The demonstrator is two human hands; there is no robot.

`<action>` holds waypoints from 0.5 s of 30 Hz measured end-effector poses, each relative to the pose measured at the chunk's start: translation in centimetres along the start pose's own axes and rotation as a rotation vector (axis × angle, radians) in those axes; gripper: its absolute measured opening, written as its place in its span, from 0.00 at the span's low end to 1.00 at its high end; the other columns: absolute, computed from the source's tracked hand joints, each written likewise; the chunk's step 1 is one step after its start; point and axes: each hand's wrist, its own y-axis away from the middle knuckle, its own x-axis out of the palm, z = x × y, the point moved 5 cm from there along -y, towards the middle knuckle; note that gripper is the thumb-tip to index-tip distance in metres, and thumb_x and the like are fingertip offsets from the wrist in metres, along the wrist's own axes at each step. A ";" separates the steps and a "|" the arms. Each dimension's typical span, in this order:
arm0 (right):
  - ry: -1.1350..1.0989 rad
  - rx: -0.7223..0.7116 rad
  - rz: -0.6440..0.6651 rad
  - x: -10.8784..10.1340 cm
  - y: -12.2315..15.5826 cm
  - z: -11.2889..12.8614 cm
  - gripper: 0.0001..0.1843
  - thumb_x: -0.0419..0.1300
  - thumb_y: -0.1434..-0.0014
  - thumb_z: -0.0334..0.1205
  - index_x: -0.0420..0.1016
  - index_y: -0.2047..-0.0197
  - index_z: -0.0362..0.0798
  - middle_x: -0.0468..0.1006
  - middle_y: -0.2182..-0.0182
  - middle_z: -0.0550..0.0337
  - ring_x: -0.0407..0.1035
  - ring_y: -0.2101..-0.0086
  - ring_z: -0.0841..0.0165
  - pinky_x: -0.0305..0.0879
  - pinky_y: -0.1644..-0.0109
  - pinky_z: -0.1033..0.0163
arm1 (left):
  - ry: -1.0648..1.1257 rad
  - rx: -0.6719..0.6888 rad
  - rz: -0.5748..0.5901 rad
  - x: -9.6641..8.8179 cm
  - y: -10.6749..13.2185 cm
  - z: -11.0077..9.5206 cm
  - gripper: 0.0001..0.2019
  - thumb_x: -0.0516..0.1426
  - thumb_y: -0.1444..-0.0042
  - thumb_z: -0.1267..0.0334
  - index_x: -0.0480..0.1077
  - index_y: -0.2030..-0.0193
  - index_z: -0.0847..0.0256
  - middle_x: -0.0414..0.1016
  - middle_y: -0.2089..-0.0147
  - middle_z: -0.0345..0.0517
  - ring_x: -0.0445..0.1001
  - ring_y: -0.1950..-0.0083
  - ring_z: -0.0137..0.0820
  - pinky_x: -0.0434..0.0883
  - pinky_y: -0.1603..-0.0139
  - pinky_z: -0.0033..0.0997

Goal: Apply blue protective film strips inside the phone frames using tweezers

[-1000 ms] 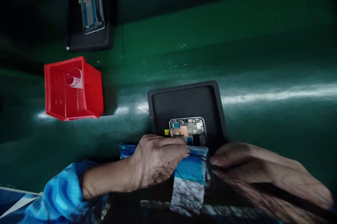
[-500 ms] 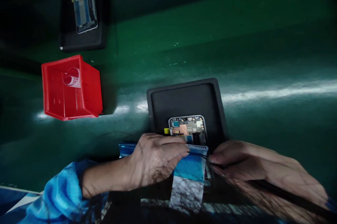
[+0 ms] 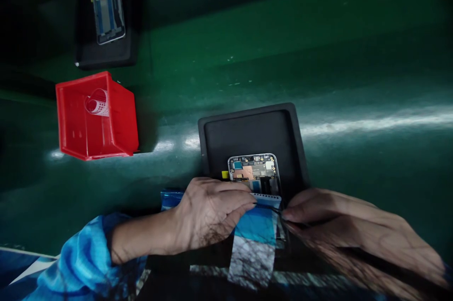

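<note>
My left hand (image 3: 208, 213) is closed on a blue and clear film strip (image 3: 255, 225) with a row of holes along its top edge. The strip hangs over the lower part of an opened phone (image 3: 252, 171), whose circuit board shows above my fingers. Under the phone lies a black tray (image 3: 247, 133). My right hand (image 3: 339, 225) pinches dark tweezers (image 3: 278, 211), their tips at the strip's right edge. Whether the tips grip the film cannot be made out. Another part of the blue strip (image 3: 171, 198) shows left of my left hand.
On the green table (image 3: 354, 70), a red bin (image 3: 122, 121) with a curled, perforated white strip (image 3: 99, 103) inside stands at left. Behind it, a second opened phone (image 3: 109, 8) rests on another black tray (image 3: 106, 55). A yellow tab (image 3: 225, 174) sticks out from the nearer phone.
The view has shifted slightly. My hands keep nearly the same places at the strip, with the tweezer tips still by its right edge.
</note>
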 end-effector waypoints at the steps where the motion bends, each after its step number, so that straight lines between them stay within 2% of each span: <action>1: -0.004 -0.004 -0.005 0.0 0.0 -0.1 0.11 0.47 0.40 0.40 0.69 0.68 0.52 0.75 0.70 0.55 0.73 0.68 0.69 0.72 0.68 0.70 | -0.001 0.000 0.001 0.0 0.0 0.0 0.07 0.53 0.45 0.66 0.70 0.62 0.58 0.76 0.59 0.34 0.75 0.63 0.22 0.73 0.60 0.20; 6: -0.011 -0.051 -0.016 -0.1 0.3 0.1 0.09 0.49 0.41 0.41 0.69 0.68 0.51 0.74 0.72 0.56 0.72 0.68 0.69 0.72 0.66 0.69 | -0.002 -0.005 0.004 0.1 0.0 0.0 0.07 0.53 0.45 0.66 0.70 0.62 0.57 0.76 0.58 0.35 0.75 0.64 0.24 0.74 0.60 0.22; 10: 0.015 -0.033 -0.038 -0.2 0.3 0.1 0.08 0.51 0.41 0.39 0.70 0.68 0.52 0.75 0.71 0.56 0.72 0.69 0.70 0.72 0.68 0.71 | 0.007 0.000 0.008 0.0 0.0 -0.1 0.07 0.52 0.45 0.66 0.71 0.62 0.57 0.76 0.58 0.36 0.76 0.63 0.25 0.74 0.60 0.22; 15: 0.032 -0.100 0.049 -0.1 0.1 0.0 0.08 0.52 0.42 0.37 0.72 0.65 0.54 0.78 0.72 0.59 0.73 0.68 0.71 0.72 0.65 0.74 | -0.005 -0.001 0.017 0.0 -0.1 0.0 0.06 0.53 0.45 0.66 0.70 0.63 0.57 0.76 0.58 0.33 0.75 0.62 0.22 0.73 0.59 0.20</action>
